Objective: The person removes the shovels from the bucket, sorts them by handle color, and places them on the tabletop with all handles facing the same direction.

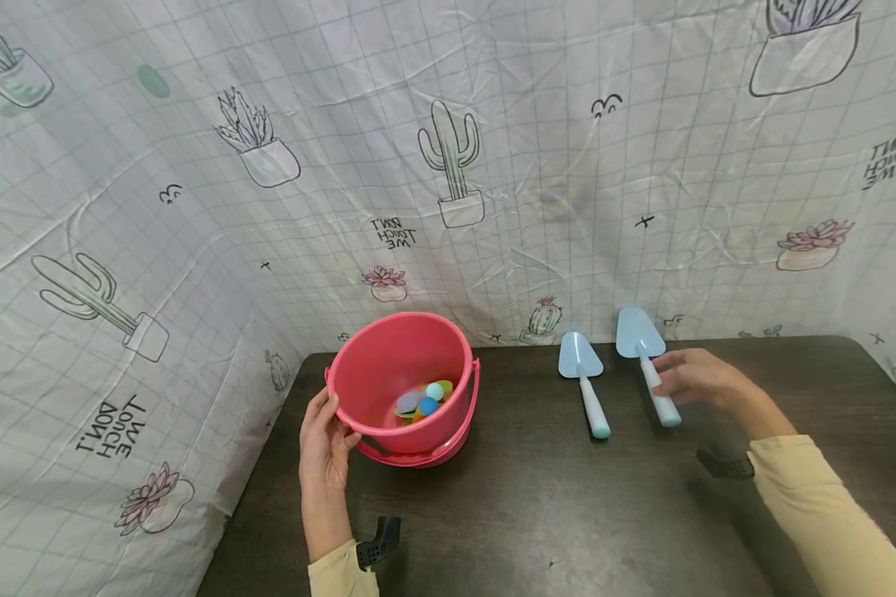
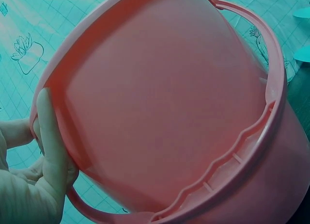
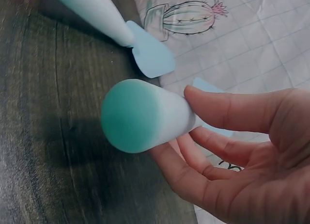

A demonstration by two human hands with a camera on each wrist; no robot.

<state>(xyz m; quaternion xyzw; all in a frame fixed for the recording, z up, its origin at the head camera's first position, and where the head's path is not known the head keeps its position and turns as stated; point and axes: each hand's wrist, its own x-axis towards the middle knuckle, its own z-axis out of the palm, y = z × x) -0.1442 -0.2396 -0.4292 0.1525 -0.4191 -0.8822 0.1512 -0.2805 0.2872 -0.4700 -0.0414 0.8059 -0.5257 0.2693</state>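
two hands are at work over a dark wood-grained table (image 1: pixel 538 514); the left hand (image 1: pixel 327 439) grips the near left rim of a round pink plastic bucket (image 1: pixel 388 356), its fingers and thumb clamped on the edge; the right hand (image 1: pixel 694 381) pinches the white, green-ended handle of a pale blue flat-bladed trowel (image 1: pixel 640 333), thumb on one side and fingers on the other; this trowel is at the far right of the scene, its blade by the printed white cloth (image 1: pixel 530 166); a smaller pale blue trowel with a white handle (image 1: pixel 584 385) lies on the table just left of it, between the bucket and the right hand; inside the bucket, toward its right side, sit a blue ball (image 1: pixel 428 406), a paler ball (image 1: pixel 435 390) and other small coloured pieces.

the right hand's hold looks light, so the smooth handle could twist or slip if the blade snagged the cloth; a low sweep leftward might knock the smaller trowel; too hard a pull on one side of the rim could tip the bucket and spill its pieces.
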